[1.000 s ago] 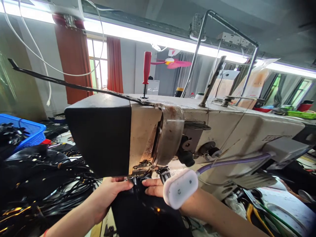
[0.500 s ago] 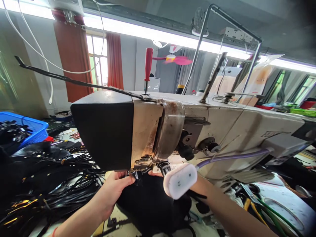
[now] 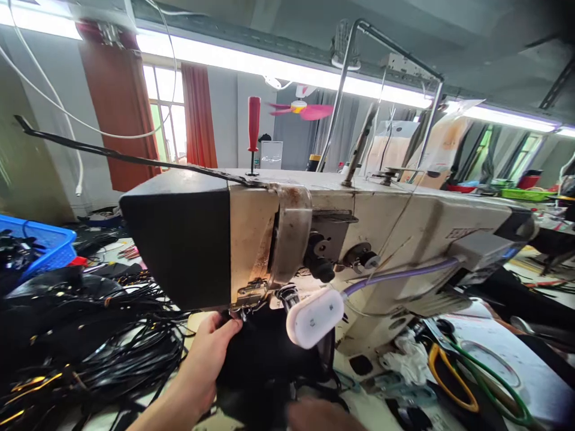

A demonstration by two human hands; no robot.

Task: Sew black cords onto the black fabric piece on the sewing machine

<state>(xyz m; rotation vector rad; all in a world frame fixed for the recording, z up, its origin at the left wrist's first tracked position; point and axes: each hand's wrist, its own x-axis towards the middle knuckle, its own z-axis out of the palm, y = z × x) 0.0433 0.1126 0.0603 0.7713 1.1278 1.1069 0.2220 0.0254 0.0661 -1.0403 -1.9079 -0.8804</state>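
There, our left grip (image 3: 211, 344) pinched the black fabric (image 3: 267, 353), likely soft, best held by its edge; our right grip (image 3: 323, 416), we couldn't tell.

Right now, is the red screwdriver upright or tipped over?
Upright: the screwdriver has its handle up, its shaft down at the machine.

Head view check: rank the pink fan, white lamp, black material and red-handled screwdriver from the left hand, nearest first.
From the left hand:
1. Black material: right beside the fingers.
2. White lamp: to the right.
3. Red-handled screwdriver: upright atop the sewing machine.
4. Pink fan: in the background, beyond the machine.
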